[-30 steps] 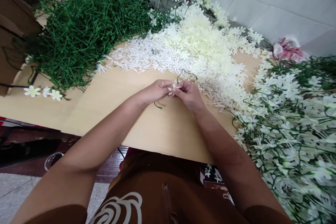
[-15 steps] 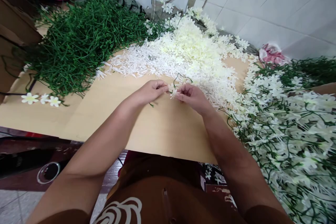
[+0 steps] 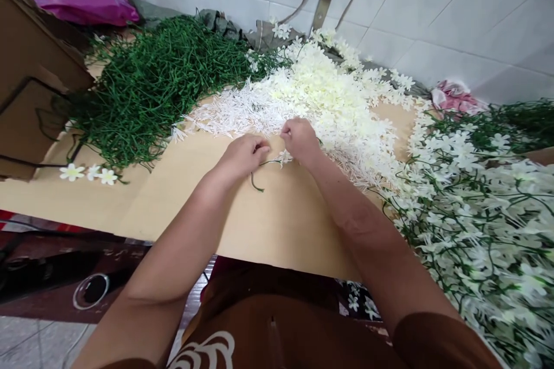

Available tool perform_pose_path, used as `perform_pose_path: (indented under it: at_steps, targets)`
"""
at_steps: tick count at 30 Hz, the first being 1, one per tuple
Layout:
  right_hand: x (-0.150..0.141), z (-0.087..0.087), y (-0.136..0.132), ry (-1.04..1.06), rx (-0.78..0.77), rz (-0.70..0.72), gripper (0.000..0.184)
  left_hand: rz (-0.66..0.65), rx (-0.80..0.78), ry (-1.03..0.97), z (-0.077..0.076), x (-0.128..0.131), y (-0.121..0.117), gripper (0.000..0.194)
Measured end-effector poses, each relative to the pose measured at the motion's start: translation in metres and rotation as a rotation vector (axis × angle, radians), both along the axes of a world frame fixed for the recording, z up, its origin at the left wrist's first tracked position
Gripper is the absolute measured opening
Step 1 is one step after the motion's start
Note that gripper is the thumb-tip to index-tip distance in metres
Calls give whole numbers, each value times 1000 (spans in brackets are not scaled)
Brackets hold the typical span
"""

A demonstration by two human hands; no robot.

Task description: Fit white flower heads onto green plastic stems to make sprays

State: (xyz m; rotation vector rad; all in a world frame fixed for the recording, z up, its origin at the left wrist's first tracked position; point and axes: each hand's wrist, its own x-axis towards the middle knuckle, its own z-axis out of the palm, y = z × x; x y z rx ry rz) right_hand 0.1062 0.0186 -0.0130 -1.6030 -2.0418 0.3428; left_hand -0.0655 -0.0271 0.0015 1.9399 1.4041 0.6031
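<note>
My left hand (image 3: 247, 154) is closed in a pinch on a green plastic flower stem (image 3: 254, 182), which curves out below the fingers. A small white artificial flower (image 3: 284, 157) sits at the stem's other end, just under my right hand. My right hand (image 3: 300, 138) is raised at the near edge of the white stamen pile (image 3: 234, 112), thumb and fingers pressed together. Whatever those fingertips hold, if anything, is too small to make out. Behind it spreads a heap of cream-white petal pieces (image 3: 324, 81).
A mound of green stems (image 3: 173, 63) lies at back left beside a cardboard box (image 3: 34, 81). Several finished-looking white flowers (image 3: 107, 176) rest at left. Assembled flowers (image 3: 485, 219) fill the right side. A tiled wall (image 3: 402, 6) stands behind the cardboard-covered table (image 3: 164, 196).
My right hand has moved away from the flower, up and slightly left to the stamen pile. My left hand stays on the stem, now showing its curved end below. The view has shifted slightly.
</note>
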Motion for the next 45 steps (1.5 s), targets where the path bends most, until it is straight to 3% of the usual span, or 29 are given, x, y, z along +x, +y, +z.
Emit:
perform_pose_path:
  at_steps: [4, 7, 10, 13, 15, 19, 22, 30, 33, 38, 42, 45]
  targets:
    - [22, 5, -9, 362, 124, -81, 9, 139, 167, 31, -5, 2, 8, 15]
    - [32, 3, -21, 669, 49, -99, 11, 270, 200, 41, -11, -1, 16, 17]
    - [38, -7, -35, 814, -37, -97, 20, 384, 212, 50, -18, -6, 23, 20]
    - [45, -18, -44, 885, -87, -100, 27, 386, 232, 67, -18, -3, 24, 23]
    - [49, -21, -46, 919, -71, -118, 26, 316, 259, 89, -15, 5, 20, 24]
    - [56, -23, -42, 902, -6, -138, 23, 109, 288, 170, -7, 21, 12, 26]
    - [60, -24, -39, 831, 52, -152, 23, 69, 292, 247, -2, 29, 12, 28]
    - [61, -21, -40, 805, 188, -160, 10, -92, 59, 550, 12, 56, 6, 18]
    - [53, -18, -45, 807, 162, -74, 7, -26, 71, 511, 9, 56, 3, 17]
    - [39, -16, -54, 709, 193, 85, 6, 152, 89, 273, -1, 43, 6, 18]
    - [28, -17, -59, 610, 173, 156, 6, 187, 77, 184, -2, 38, 6, 17]
    - [23, -17, -61, 566, 174, 132, 5, 179, 75, 111, -3, 39, 7, 18]
